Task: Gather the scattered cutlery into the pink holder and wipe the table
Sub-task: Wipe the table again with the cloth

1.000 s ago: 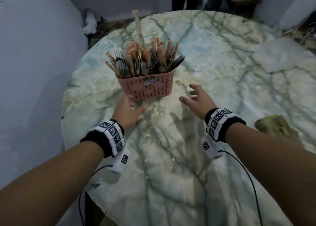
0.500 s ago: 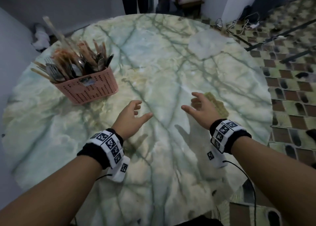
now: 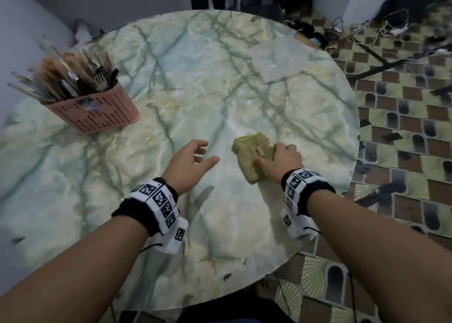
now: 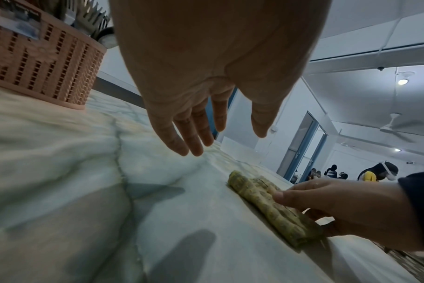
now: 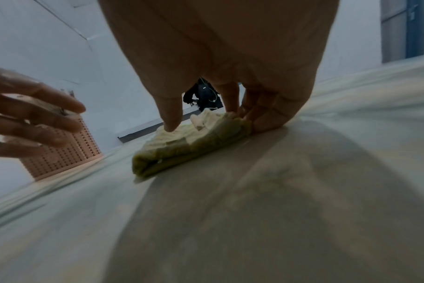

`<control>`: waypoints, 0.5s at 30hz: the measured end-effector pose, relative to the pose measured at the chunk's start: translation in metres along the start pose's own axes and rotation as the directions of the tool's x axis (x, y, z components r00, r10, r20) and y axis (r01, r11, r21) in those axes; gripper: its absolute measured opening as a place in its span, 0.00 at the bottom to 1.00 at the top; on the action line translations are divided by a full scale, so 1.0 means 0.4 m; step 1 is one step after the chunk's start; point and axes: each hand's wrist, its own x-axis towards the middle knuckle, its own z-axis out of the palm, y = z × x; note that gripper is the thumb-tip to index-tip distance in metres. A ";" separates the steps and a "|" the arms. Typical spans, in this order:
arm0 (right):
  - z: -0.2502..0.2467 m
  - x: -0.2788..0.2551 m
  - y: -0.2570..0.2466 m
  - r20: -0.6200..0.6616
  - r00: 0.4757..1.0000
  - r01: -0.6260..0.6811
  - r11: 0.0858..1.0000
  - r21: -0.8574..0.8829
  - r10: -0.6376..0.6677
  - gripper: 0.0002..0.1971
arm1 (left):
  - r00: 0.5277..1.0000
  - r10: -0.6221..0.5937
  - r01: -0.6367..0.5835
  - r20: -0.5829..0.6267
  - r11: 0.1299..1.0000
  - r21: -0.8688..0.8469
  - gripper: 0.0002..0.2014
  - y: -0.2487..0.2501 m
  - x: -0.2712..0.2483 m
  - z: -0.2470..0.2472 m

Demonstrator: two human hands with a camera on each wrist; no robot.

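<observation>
Round green-veined marble tabletop, grey wall at 9 to 11 o'clock, patterned brown-and-green tiled floor at 1 to 4 o'clock with cables trailing at 1 o'clock. White ceiling with a fan and lamps in left wrist view; people in the background, blurred. Pink holder stands at 10 o'clock on the tabletop, packed with cutlery: forks, spoons, chopsticks, all leaning toward 10 o'clock. Folded yellow-green cloth lies flat at the 3 o'clock side, well apart from the holder. Right hand grip is on the cloth's 3 o'clock edge: fingers curled down onto it, thumb pressing its near part, little-finger side touching the tabletop. Left hand hovers just beside the cloth at its 9 o'clock side, grip spread and loose, holding nothing, clear of the surface.
</observation>
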 end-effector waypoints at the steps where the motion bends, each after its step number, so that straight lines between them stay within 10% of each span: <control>1: 0.008 0.012 -0.004 0.000 1.000 0.001 1.000 0.007 -0.001 0.40 | 1.000 -0.004 0.004 -0.006 1.000 -0.004 0.26 0.001 0.005 0.002; 10: -0.012 0.083 -0.034 0.077 0.995 0.048 0.971 0.233 -0.068 0.15 | 1.000 -0.006 0.007 0.019 0.997 -0.079 0.24 0.003 0.081 0.014; 15: -0.068 0.101 0.008 0.003 0.999 0.040 0.797 0.603 -0.052 0.15 | 0.998 0.012 -0.006 0.065 0.995 -0.096 0.22 0.027 0.117 0.039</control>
